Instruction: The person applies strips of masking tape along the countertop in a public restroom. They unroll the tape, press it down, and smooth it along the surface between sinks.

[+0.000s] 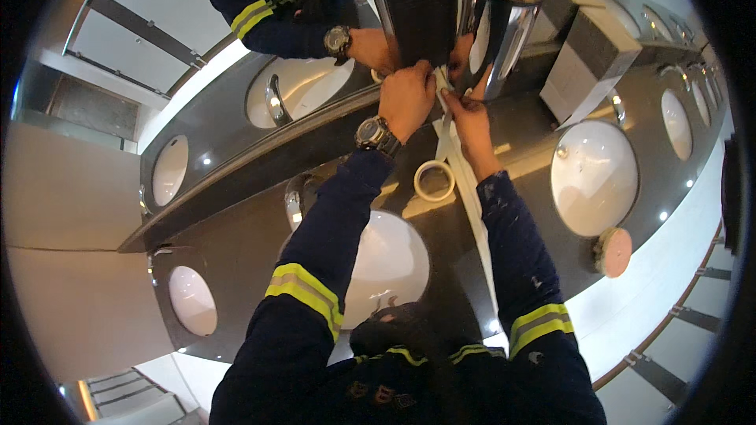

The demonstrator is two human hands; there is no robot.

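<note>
My left hand [407,101], with a watch on its wrist, is closed at the foot of the mirror, its fingertips at the top end of a pale, tape-like strip [471,197]. Close beside it, my right hand [471,127] pinches the same strip between thumb and fingers. From my hands the strip trails down across the dark counter toward me. A roll of masking tape [434,198] rests just below my hands, beside the strip. Exactly what the left fingertips grip is partly hidden.
White oval basins [594,177] with chrome taps [294,203] line the dark counter [244,267]. A dark cylinder with chrome sides [504,8] stands just beyond my hands. To the right are a grey-and-white box [591,63] and a round pinkish object [614,252] at the counter's edge.
</note>
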